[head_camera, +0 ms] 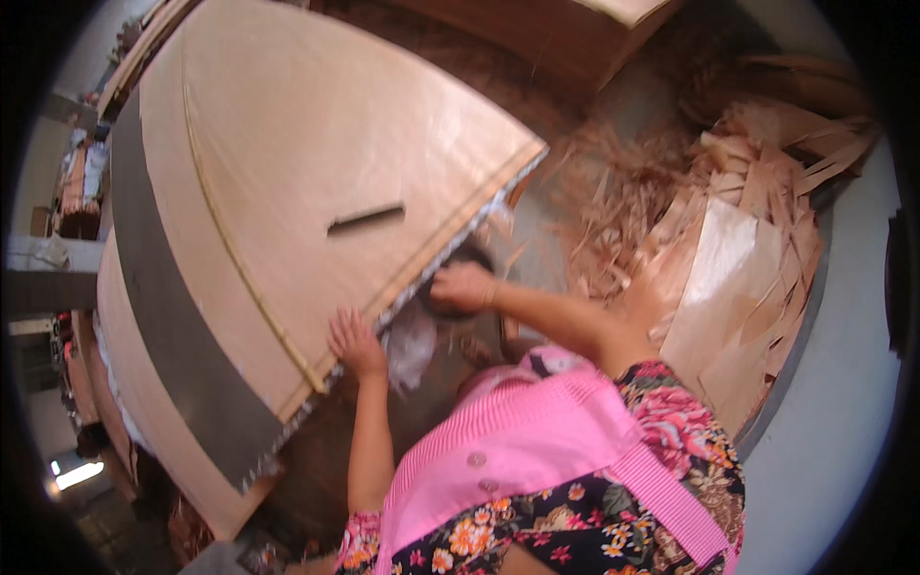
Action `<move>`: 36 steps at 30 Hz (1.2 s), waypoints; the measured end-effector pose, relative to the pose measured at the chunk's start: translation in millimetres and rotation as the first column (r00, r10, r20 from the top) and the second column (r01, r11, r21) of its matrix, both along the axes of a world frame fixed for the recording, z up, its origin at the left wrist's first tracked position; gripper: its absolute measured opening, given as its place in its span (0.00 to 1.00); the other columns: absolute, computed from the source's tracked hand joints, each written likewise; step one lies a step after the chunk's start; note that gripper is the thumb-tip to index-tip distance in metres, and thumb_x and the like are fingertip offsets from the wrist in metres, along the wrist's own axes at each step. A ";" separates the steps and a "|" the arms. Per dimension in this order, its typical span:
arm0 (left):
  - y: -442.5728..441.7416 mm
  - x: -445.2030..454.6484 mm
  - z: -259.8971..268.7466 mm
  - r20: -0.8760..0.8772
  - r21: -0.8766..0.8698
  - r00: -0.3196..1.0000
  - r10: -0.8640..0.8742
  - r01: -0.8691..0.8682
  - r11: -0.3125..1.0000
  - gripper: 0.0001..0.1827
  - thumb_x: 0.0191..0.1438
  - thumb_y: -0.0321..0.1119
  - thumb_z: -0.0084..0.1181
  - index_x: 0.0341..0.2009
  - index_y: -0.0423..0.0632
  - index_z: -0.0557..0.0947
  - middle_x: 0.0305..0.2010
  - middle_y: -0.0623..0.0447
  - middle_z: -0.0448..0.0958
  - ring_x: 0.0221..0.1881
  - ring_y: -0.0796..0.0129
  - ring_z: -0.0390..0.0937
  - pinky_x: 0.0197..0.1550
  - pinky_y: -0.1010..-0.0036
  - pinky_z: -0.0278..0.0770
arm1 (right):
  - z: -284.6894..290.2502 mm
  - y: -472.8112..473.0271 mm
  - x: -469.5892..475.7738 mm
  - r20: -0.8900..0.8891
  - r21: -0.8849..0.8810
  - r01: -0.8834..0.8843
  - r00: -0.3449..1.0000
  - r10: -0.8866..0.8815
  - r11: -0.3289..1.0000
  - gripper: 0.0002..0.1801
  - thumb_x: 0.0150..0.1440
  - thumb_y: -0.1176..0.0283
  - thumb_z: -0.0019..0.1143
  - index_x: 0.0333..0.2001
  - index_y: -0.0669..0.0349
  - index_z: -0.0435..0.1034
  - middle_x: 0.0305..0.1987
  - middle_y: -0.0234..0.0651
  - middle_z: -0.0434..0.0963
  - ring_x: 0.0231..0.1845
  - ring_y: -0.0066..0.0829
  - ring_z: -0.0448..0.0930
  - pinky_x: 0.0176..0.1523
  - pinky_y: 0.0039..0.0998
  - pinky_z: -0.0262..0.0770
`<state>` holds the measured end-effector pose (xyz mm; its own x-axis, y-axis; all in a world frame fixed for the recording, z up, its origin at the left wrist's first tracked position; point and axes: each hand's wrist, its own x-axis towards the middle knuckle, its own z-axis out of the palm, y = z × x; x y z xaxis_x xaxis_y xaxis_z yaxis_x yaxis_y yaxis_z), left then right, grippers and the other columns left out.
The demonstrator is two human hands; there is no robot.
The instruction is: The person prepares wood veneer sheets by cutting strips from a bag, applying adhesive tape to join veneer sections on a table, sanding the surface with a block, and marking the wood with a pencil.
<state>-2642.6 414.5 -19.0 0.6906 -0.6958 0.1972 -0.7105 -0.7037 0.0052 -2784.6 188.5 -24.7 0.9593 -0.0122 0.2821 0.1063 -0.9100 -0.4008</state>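
A large pale wood veneer sheet [316, 129] covers the worktable before me. My left hand [357, 343] lies flat on its near edge, palm down and fingers spread. My right hand [463, 287] is curled just off that edge, beside a dark rounded object [471, 253] partly hidden by the hand; whether the hand grips it I cannot tell. Lying on the veneer are a short dark bar [366, 219] and a long thin bamboo-like strip [230, 251]. Left of the strip runs a wide dark grey band [172, 302].
Torn veneer scraps [625, 223] heap up on the right, with a broader veneer piece [726, 251] among them. A crumpled clear plastic bag [411, 341] hangs below the table edge. A large wooden stack [532, 36] stands at the top. More stacked material [79, 190] is at far left.
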 end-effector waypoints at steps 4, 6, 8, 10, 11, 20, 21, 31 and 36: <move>-2.1 -4.0 0.3 -0.018 -0.010 1.000 0.021 -0.021 1.000 0.26 0.48 0.33 0.50 0.54 0.52 0.65 0.63 0.51 0.53 0.64 0.55 0.47 0.61 0.54 0.41 | -5.2 -1.4 8.1 -0.043 0.003 -0.090 0.995 0.090 0.996 0.06 0.44 0.65 0.46 0.22 0.53 0.65 0.25 0.36 0.70 0.24 0.38 0.75 0.23 0.37 0.71; -4.3 -5.3 4.6 -0.051 -0.025 0.998 0.027 -0.028 0.999 0.27 0.48 0.33 0.50 0.55 0.52 0.64 0.63 0.50 0.52 0.65 0.55 0.46 0.62 0.54 0.39 | 2.2 -3.4 12.6 -0.026 -0.006 -0.188 0.982 0.188 0.982 0.07 0.42 0.65 0.46 0.20 0.56 0.66 0.22 0.37 0.70 0.21 0.38 0.75 0.21 0.36 0.71; -1.2 -10.1 11.4 -0.102 -0.008 0.993 0.067 -0.069 0.998 0.27 0.49 0.33 0.49 0.55 0.51 0.64 0.64 0.50 0.52 0.65 0.54 0.45 0.62 0.54 0.38 | -8.4 0.8 19.4 -0.005 0.048 -0.265 0.964 0.265 0.963 0.08 0.40 0.66 0.47 0.17 0.57 0.65 0.21 0.37 0.69 0.21 0.38 0.74 0.22 0.37 0.71; -6.4 -13.8 20.1 -0.198 -0.015 0.975 0.097 -0.102 0.995 0.26 0.48 0.31 0.47 0.55 0.50 0.64 0.63 0.49 0.52 0.65 0.53 0.45 0.62 0.54 0.38 | -6.4 -3.8 14.9 -0.044 0.072 -0.300 0.952 0.304 0.951 0.08 0.42 0.65 0.47 0.22 0.57 0.64 0.26 0.36 0.68 0.25 0.37 0.73 0.25 0.35 0.71; -11.4 -12.3 26.7 -0.250 -0.069 0.965 0.084 -0.105 0.992 0.23 0.47 0.30 0.48 0.52 0.48 0.68 0.62 0.47 0.55 0.64 0.52 0.48 0.62 0.54 0.40 | -12.6 -8.6 12.4 0.032 0.087 -0.344 0.939 0.342 0.935 0.08 0.42 0.65 0.48 0.25 0.57 0.64 0.30 0.36 0.67 0.31 0.37 0.72 0.27 0.34 0.72; -172.1 -51.2 65.5 -0.351 -0.448 0.929 0.119 -0.279 0.850 0.22 0.48 0.29 0.48 0.50 0.38 0.67 0.56 0.41 0.62 0.58 0.47 0.58 0.61 0.60 0.49 | 108.0 -218.8 -37.8 -0.334 0.940 0.342 0.905 0.262 0.016 0.15 0.45 0.75 0.45 0.39 0.63 0.69 0.37 0.38 0.75 0.40 0.29 0.75 0.43 0.30 0.71; -197.3 -53.0 65.7 -0.372 -0.465 0.923 0.099 -0.278 0.840 0.24 0.48 0.29 0.48 0.51 0.38 0.66 0.57 0.41 0.60 0.58 0.48 0.57 0.61 0.60 0.49 | 137.7 -265.5 -53.9 -0.473 0.849 0.521 0.822 0.317 -0.087 0.16 0.44 0.74 0.46 0.39 0.66 0.69 0.37 0.38 0.75 0.38 0.29 0.75 0.43 0.31 0.72; -369.8 -15.6 33.6 0.002 -0.036 0.874 0.485 -0.485 0.874 0.29 0.51 0.41 0.49 0.55 0.41 0.61 0.61 0.43 0.54 0.62 0.49 0.49 0.61 0.60 0.49 | 73.8 -538.1 -86.1 0.282 0.339 0.064 0.945 0.166 -0.939 0.39 0.46 0.49 0.53 0.59 0.53 0.52 0.60 0.45 0.57 0.60 0.51 0.57 0.55 0.66 0.47; -378.6 -16.3 32.5 -0.032 -0.072 0.879 0.475 -0.476 0.877 0.27 0.51 0.38 0.49 0.54 0.41 0.63 0.61 0.43 0.54 0.62 0.49 0.49 0.61 0.59 0.49 | 70.4 -596.3 -9.2 0.096 0.416 0.198 0.961 0.260 -0.887 0.39 0.46 0.49 0.54 0.57 0.57 0.54 0.59 0.45 0.59 0.59 0.47 0.60 0.57 0.59 0.51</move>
